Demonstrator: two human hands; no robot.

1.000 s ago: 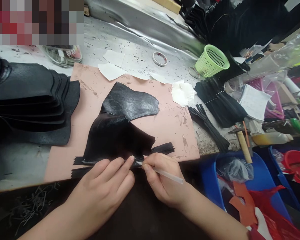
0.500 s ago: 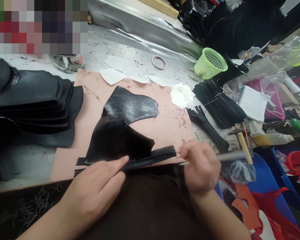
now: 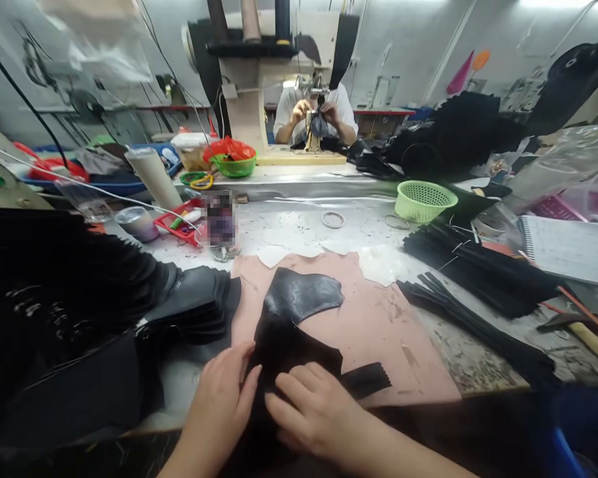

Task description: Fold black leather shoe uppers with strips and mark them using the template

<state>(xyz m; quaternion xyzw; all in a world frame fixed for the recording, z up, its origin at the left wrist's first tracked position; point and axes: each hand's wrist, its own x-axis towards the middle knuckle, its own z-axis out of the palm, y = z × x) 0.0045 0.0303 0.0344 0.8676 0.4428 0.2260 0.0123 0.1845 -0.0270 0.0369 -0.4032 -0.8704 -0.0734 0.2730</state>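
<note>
My left hand (image 3: 224,395) is at the left edge of a black leather piece (image 3: 299,345), its thumb and fingers closed on the edge. Curled fingers of my right hand (image 3: 319,415) press on the same piece near its lower edge; their tips are partly hidden. A black strip with a zigzag-cut end (image 3: 369,380), like zipper tape, sticks out to the right from beneath this piece. Above, a shinier black leather piece (image 3: 303,292) lies flat, touching or overlapped by the lower one. Both rest on a pinkish board (image 3: 393,358).
Stacked black leather pieces (image 3: 194,305) stand at left. Bundled black strips (image 3: 478,325), a hammer (image 3: 588,338) and a notebook (image 3: 573,245) lie at right. Behind are a green basket (image 3: 423,202), a tape roll (image 3: 333,220) and a person at a sewing machine (image 3: 313,119).
The view has tilted up, bringing the sewing machine and co-worker into sight. My right hand has moved left onto the black leather; the pale stick it held no longer shows.
</note>
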